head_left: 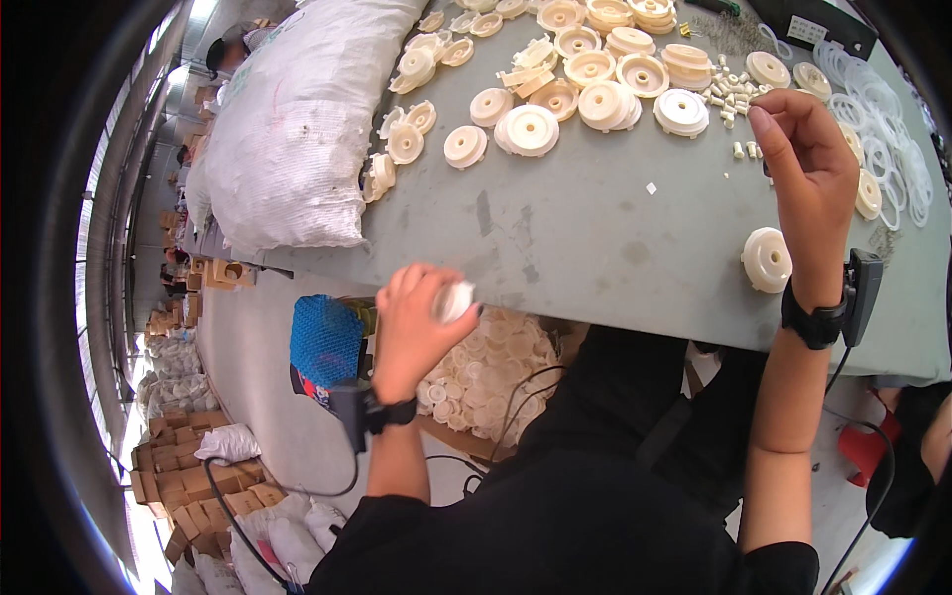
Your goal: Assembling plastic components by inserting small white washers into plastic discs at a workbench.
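My left hand [409,322] is just off the table's front edge, above a cardboard box. Its fingers curl round a small white round plastic part [455,301], slightly blurred and partly covered by the hand. My right hand [811,164] is raised over the right side of the table, thumb and forefinger drawn together. Whatever may be between those fingertips is too small or hidden to make out. Beside them lies a scatter of small cream plastic pegs [732,94]. A single cream plastic wheel [768,260] rests on the table near my right wrist.
Many cream discs [529,130] cover the far half of the grey table [595,228]. Translucent rings [883,139] lie at the right. A large white woven sack [297,119] sits at the left. The box of white parts [486,362] stands below the edge. Cables run from both wrists.
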A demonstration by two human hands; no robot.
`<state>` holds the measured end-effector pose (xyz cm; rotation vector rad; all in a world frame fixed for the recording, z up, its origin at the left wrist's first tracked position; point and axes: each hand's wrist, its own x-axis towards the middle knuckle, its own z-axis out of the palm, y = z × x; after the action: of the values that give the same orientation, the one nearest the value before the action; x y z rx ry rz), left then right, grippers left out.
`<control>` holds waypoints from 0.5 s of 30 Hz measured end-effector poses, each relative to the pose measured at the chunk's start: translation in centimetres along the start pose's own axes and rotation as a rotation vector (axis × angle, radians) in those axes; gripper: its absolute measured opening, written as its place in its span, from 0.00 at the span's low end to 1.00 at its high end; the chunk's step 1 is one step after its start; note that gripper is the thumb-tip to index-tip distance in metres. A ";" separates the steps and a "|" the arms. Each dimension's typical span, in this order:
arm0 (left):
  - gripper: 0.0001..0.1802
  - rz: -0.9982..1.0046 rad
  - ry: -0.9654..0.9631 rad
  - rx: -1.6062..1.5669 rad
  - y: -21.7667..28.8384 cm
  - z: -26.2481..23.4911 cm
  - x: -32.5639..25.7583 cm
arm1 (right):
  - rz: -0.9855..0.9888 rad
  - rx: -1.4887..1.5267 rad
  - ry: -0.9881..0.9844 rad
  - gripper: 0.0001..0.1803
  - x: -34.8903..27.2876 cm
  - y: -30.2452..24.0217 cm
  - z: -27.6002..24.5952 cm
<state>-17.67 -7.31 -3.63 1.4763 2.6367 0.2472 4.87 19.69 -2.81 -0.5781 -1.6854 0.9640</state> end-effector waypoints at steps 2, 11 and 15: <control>0.18 -0.013 -0.111 0.010 -1.8 -1.5 -2.1 | 0.000 0.005 0.003 0.06 0.0 -0.1 0.0; 0.20 0.002 0.015 -0.196 0.0 -2.2 1.5 | 0.033 0.056 0.019 0.06 0.2 0.2 -0.3; 0.28 0.207 0.335 -0.299 1.5 1.6 10.7 | 0.099 0.033 0.097 0.05 0.6 1.0 -0.8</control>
<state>-21.73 2.72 -5.03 1.7224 2.5230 0.9383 5.34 20.95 -3.16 -0.6809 -1.5644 1.0166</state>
